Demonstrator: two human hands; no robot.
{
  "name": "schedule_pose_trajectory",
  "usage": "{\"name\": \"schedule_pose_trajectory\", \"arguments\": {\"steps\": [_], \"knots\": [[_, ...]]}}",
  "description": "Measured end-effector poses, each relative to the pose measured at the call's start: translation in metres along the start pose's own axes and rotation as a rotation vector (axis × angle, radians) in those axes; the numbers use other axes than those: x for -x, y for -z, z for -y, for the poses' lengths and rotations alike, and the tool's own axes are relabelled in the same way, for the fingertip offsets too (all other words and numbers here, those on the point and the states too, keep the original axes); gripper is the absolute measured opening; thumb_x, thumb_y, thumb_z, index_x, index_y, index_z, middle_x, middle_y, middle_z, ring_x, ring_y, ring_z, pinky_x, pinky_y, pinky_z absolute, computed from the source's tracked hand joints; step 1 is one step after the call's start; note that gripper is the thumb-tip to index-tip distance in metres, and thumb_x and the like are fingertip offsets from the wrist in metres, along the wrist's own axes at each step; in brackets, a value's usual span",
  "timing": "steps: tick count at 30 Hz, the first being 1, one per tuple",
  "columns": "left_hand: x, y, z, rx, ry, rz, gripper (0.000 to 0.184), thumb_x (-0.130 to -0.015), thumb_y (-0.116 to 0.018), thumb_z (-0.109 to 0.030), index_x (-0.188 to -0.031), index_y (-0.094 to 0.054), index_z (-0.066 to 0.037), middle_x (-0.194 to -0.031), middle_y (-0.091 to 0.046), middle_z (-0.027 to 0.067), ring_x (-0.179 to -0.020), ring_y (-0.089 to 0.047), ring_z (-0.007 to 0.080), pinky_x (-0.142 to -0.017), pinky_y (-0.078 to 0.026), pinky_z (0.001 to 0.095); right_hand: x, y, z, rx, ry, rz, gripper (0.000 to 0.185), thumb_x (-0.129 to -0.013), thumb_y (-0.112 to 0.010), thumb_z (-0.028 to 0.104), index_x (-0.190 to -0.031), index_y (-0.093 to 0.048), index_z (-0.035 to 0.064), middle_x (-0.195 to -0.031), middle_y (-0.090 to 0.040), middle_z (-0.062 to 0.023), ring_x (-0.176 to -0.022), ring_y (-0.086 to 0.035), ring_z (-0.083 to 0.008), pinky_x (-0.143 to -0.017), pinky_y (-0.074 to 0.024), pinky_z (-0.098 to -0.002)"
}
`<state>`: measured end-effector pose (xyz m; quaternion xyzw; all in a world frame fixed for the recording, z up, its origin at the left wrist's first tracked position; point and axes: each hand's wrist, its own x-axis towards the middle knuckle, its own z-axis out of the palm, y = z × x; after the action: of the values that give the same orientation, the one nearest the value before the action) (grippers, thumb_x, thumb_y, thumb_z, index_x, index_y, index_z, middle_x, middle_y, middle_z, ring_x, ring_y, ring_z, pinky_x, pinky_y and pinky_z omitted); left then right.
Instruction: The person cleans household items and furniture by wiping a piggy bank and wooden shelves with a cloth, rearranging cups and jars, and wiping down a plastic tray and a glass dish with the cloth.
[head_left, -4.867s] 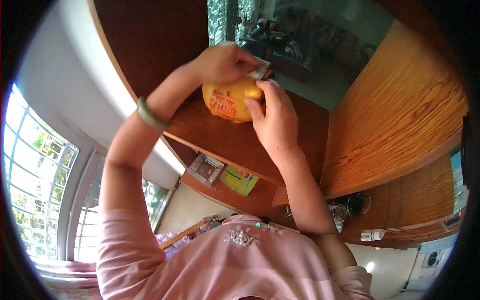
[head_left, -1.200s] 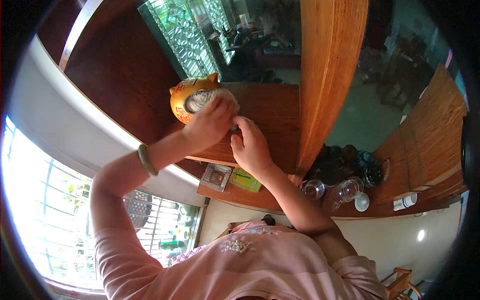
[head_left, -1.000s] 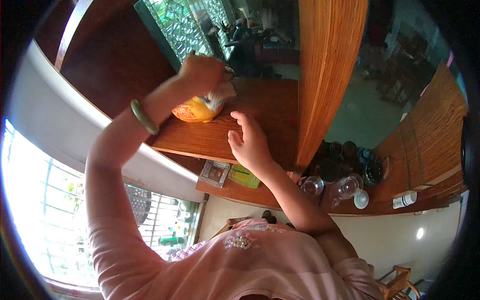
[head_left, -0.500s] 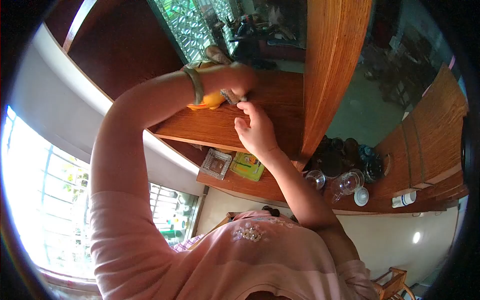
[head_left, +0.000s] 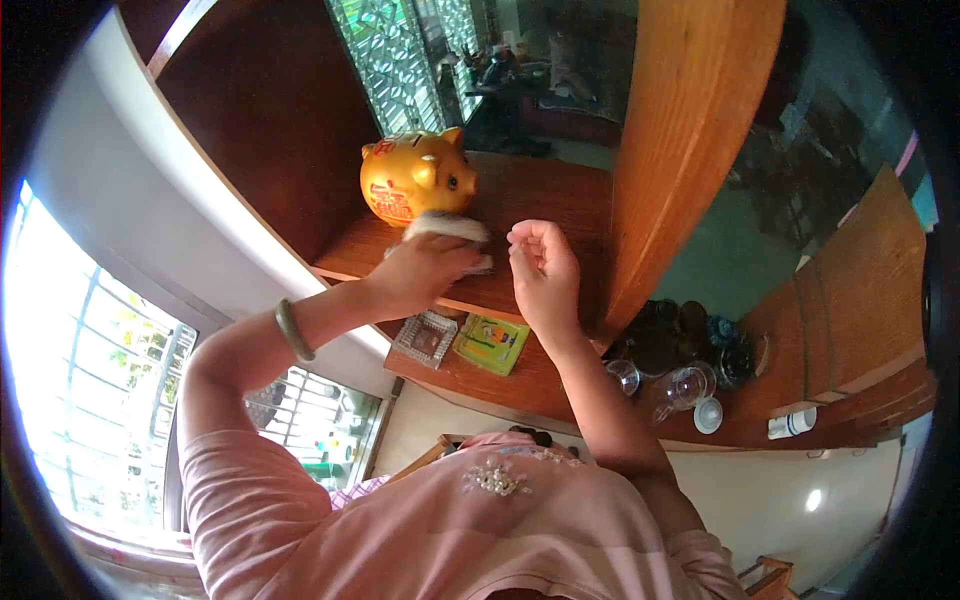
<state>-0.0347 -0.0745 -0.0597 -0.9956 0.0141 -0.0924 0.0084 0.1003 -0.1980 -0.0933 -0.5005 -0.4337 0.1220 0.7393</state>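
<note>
With my left hand (head_left: 432, 272), I press a folded light-coloured cloth (head_left: 450, 228) onto the front part of the wooden shelf (head_left: 545, 190). A green bangle circles that wrist. Just behind the cloth stands a golden piggy bank (head_left: 415, 178) with red markings, upright and facing right. My right hand (head_left: 545, 270) hovers by the shelf's front, to the right of the cloth. Its fingers are loosely curled, with a gap to the thumb and nothing visible in them.
On a lower shelf lie a square glass dish (head_left: 427, 338) and a green-yellow box (head_left: 490, 343). Further right are a glass jug (head_left: 685, 388), a white lid (head_left: 708, 415) and a white bottle (head_left: 792, 424). A wooden post (head_left: 690, 130) rises right of my hands.
My left hand has come down and toward me with the cloth, off the piggy bank's area to the shelf front, so the piggy bank now shows. My right hand has shifted slightly right and lower.
</note>
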Motion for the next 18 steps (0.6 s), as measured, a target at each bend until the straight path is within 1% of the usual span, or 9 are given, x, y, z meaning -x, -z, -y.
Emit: {"name": "schedule_pose_trajectory", "arguments": {"steps": [2,4,5,8,10,14,16,17,18], "knots": [[0.033,-0.003,0.012,0.072,0.110,-0.147,0.034,-0.075,-0.051,-0.006,-0.110,-0.049,-0.006,-0.100,-0.054,0.0152,-0.096,-0.049,0.0325,-0.081,-0.040,0.0407,0.002,0.000,0.000,0.017,-0.066,0.033,0.010,-0.079,-0.049,-0.002,-0.089,-0.049,0.0020,-0.084,-0.055,-0.0040,-0.079,-0.052,-0.0098,-0.072,-0.0421,-0.0220],[0.051,0.007,0.023,0.268,0.175,-0.119,0.036,-0.078,-0.051,-0.008,-0.114,-0.047,-0.007,-0.101,-0.053,0.0155,-0.095,-0.050,0.0333,-0.081,-0.041,0.0394,0.002,0.000,-0.003,0.049,-0.020,0.052,0.011,-0.079,-0.049,-0.002,-0.090,-0.049,0.0019,-0.083,-0.055,-0.0052,-0.076,-0.053,-0.0114,-0.069,-0.0435,-0.0233],[0.053,0.016,0.021,0.241,0.265,-0.040,0.037,-0.078,-0.051,-0.008,-0.114,-0.047,-0.007,-0.106,-0.053,0.0151,-0.096,-0.051,0.0330,-0.082,-0.042,0.0370,0.002,0.000,-0.005,0.081,0.040,0.061,0.013,-0.078,-0.050,-0.002,-0.091,-0.049,0.0017,-0.082,-0.055,-0.0064,-0.074,-0.054,-0.0129,-0.066,-0.0450,-0.0246],[0.078,0.003,0.049,0.181,0.385,-0.147,0.037,-0.078,-0.051,-0.008,-0.115,-0.047,-0.008,-0.108,-0.052,0.0159,-0.101,-0.049,0.0324,-0.085,-0.041,0.0364,0.002,0.000,-0.008,0.067,0.039,0.037,0.012,-0.078,-0.050,-0.002,-0.090,-0.049,0.0021,-0.081,-0.055,-0.0062,-0.073,-0.055,-0.0128,-0.065,-0.0448,-0.0246],[0.098,-0.009,0.091,0.246,0.655,-0.305,0.041,-0.077,-0.051,-0.005,-0.117,-0.045,-0.008,-0.111,-0.050,0.0184,-0.103,-0.048,0.0328,-0.085,-0.041,0.0353,0.002,0.000,-0.004,0.103,0.036,0.047,0.012,-0.078,-0.050,-0.002,-0.090,-0.049,0.0023,-0.081,-0.056,-0.0061,-0.073,-0.055,-0.0129,-0.065,-0.0447,-0.0247],[0.074,-0.020,0.120,-0.041,0.580,-0.470,0.046,-0.075,-0.052,-0.001,-0.119,-0.042,-0.008,-0.111,-0.050,0.0190,-0.103,-0.049,0.0305,-0.082,-0.043,0.0344,0.005,-0.003,-0.001,0.158,0.082,0.035,0.013,-0.078,-0.050,-0.002,-0.090,-0.050,0.0025,-0.081,-0.056,-0.0070,-0.072,-0.055,-0.0136,-0.066,-0.0449,-0.0249],[0.059,-0.016,0.145,0.795,0.732,-0.737,0.043,-0.078,-0.050,-0.007,-0.120,-0.042,-0.007,-0.110,-0.052,0.0171,-0.101,-0.052,0.0251,-0.081,-0.045,0.0324,0.008,-0.002,0.004,0.203,0.099,0.062,0.014,-0.078,-0.050,-0.002,-0.091,-0.050,0.0023,-0.082,-0.056,-0.0076,-0.072,-0.056,-0.0138,-0.065,-0.0452,-0.0254],[0.049,-0.003,0.130,0.797,0.732,-0.744,0.043,-0.078,-0.050,-0.007,-0.120,-0.042,-0.007,-0.110,-0.052,0.0171,-0.101,-0.052,0.0251,-0.081,-0.045,0.0324,0.011,-0.001,0.007,0.248,0.114,0.078,0.015,-0.077,-0.050,-0.002,-0.091,-0.050,0.0021,-0.083,-0.057,-0.0082,-0.073,-0.056,-0.0141,-0.065,-0.0455,-0.0259],[0.037,0.013,0.118,1.234,0.704,-0.764,0.038,-0.080,-0.047,-0.013,-0.117,-0.043,-0.006,-0.107,-0.053,0.0154,-0.097,-0.053,0.0231,-0.080,-0.046,0.0319,0.016,-0.004,0.013,0.258,0.126,0.101,0.017,-0.077,-0.050,-0.002,-0.093,-0.050,0.0014,-0.085,-0.057,-0.0098,-0.073,-0.056,-0.0151,-0.064,-0.0459,-0.0272]]}}
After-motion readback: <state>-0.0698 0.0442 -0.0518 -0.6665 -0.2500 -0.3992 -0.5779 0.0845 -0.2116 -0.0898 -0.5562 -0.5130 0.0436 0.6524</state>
